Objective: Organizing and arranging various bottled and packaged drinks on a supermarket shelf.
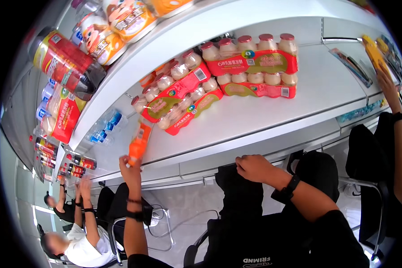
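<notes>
My left hand (131,169) holds an orange drink bottle (138,146) by its cap end, over the front edge of the white shelf (241,117). The bottle slants, its base towards the nearest pack. My right hand (253,168) is loosely closed above my thigh, in front of the shelf edge, with nothing visible in it. On the shelf stand shrink-wrapped packs of small red-capped milk drink bottles, stacked in two piles: one pile angled at the left (177,90), the other at the right (251,63). More orange items show partly behind the left pile.
An upper shelf (194,30) carries a large dark drink bottle (67,63) and cartoon-printed bottles (120,30). Water bottles (107,125) lie at the left. At the right, a co-worker's hand (385,80) touches a yellow package (375,55). Other seated people are at the left.
</notes>
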`<state>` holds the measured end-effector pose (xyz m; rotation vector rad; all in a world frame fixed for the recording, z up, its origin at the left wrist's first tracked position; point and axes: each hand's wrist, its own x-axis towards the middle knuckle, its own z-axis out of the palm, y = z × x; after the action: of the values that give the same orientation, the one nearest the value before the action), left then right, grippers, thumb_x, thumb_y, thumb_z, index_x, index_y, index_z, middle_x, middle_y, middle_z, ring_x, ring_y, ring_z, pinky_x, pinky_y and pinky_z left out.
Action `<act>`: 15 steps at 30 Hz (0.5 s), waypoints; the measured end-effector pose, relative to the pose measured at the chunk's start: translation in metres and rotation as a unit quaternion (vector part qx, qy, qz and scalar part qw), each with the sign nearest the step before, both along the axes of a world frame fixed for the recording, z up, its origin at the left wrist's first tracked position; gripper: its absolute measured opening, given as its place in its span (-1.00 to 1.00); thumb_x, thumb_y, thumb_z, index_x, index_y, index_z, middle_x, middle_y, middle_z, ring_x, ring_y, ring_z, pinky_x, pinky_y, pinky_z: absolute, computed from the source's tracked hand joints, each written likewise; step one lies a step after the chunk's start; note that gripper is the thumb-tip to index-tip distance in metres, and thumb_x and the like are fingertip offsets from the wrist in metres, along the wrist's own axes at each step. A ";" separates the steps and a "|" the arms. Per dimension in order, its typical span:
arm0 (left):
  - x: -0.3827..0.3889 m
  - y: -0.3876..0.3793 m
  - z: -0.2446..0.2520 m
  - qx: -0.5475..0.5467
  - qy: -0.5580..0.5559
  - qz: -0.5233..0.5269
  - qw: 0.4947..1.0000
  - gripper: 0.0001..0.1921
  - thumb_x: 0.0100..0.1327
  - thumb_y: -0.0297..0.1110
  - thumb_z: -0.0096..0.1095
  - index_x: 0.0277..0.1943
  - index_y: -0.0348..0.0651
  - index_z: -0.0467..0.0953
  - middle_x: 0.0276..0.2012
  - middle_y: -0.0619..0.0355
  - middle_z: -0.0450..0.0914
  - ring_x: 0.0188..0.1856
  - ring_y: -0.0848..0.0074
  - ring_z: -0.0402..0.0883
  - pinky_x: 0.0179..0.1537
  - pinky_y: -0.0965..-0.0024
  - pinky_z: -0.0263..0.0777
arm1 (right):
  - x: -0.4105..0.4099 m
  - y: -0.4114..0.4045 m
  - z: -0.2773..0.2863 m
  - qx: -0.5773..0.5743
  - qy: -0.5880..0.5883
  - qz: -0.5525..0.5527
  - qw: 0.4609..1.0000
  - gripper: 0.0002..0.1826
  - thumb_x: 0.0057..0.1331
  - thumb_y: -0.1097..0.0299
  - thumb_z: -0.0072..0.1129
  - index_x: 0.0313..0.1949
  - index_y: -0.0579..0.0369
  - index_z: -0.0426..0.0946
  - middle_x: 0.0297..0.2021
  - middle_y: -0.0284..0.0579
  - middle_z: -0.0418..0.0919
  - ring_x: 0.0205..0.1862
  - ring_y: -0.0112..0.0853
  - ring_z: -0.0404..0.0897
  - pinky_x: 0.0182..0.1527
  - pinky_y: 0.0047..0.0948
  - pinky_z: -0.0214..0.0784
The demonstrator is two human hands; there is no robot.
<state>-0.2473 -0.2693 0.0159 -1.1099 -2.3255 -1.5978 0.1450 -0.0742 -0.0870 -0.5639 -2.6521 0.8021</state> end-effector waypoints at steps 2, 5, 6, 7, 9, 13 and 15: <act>0.034 -0.021 -0.005 -0.035 0.064 0.052 0.996 -0.62 0.08 -0.56 0.47 -0.12 -0.24 0.37 -0.18 0.12 0.39 -0.29 0.57 0.47 -0.45 0.53 0.41 | 0.002 0.005 -0.004 -0.038 0.025 -0.007 0.999 -0.73 0.28 0.26 0.02 -0.25 0.26 0.53 -0.44 0.14 0.59 -0.35 0.06 0.61 -0.22 -0.05 0.49; 0.043 -0.054 0.007 -0.052 0.155 0.026 0.986 -0.61 0.03 -0.61 0.48 -0.16 -0.24 0.38 -0.18 0.10 0.39 -0.17 0.45 0.45 -0.17 0.44 0.42 | -0.001 0.007 -0.014 -0.035 0.007 -0.025 0.999 -0.70 0.31 0.23 -0.01 -0.27 0.25 0.53 -0.45 0.14 0.60 -0.35 0.07 0.61 -0.21 -0.04 0.49; 0.051 -0.056 0.020 -0.050 0.155 0.025 0.986 -0.61 0.03 -0.61 0.48 -0.16 -0.24 0.38 -0.18 0.10 0.39 -0.17 0.45 0.45 -0.17 0.44 0.42 | -0.004 0.005 -0.016 -0.034 0.007 -0.026 0.999 -0.70 0.31 0.23 -0.01 -0.27 0.25 0.53 -0.45 0.14 0.60 -0.35 0.07 0.61 -0.21 -0.04 0.49; 0.066 -0.052 0.037 -0.065 0.189 0.007 0.980 -0.61 0.01 -0.62 0.47 -0.16 -0.25 0.38 -0.18 0.08 0.39 -0.13 0.38 0.45 -0.08 0.40 0.37 | -0.004 0.004 -0.017 -0.034 -0.013 -0.040 0.999 -0.69 0.32 0.21 -0.03 -0.27 0.24 0.53 -0.44 0.15 0.60 -0.34 0.07 0.61 -0.21 -0.03 0.49; 0.094 -0.042 0.063 -0.074 0.224 -0.002 0.972 -0.61 -0.01 -0.63 0.46 -0.16 -0.25 0.39 -0.18 0.07 0.39 -0.10 0.31 0.44 0.02 0.35 0.32 | -0.002 0.006 -0.019 -0.028 -0.029 -0.046 0.998 -0.67 0.34 0.19 -0.05 -0.28 0.24 0.54 -0.44 0.16 0.61 -0.33 0.07 0.61 -0.20 -0.03 0.49; 0.097 -0.017 0.090 -0.063 0.262 -0.026 0.963 -0.65 0.07 -0.61 0.41 -0.10 -0.29 0.42 -0.11 0.04 0.45 -0.02 0.28 0.48 0.08 0.35 0.34 | -0.006 0.008 -0.022 -0.043 -0.015 -0.066 0.997 -0.68 0.34 0.20 -0.06 -0.31 0.22 0.53 -0.43 0.15 0.61 -0.30 0.08 0.60 -0.18 -0.03 0.46; 0.092 0.000 0.104 -0.018 0.208 -0.039 0.977 -0.67 0.22 -0.50 0.34 0.03 -0.32 0.47 -0.09 0.09 0.52 -0.03 0.42 0.49 0.04 0.43 0.36 | -0.007 0.006 -0.025 -0.037 -0.017 -0.061 0.997 -0.68 0.34 0.20 -0.06 -0.32 0.23 0.53 -0.43 0.15 0.61 -0.30 0.08 0.60 -0.17 -0.02 0.46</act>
<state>-0.1557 -0.2695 0.1198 -1.4018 -2.0626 -1.1999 0.1381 -0.0683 -0.1121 -0.7562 -2.5984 0.8651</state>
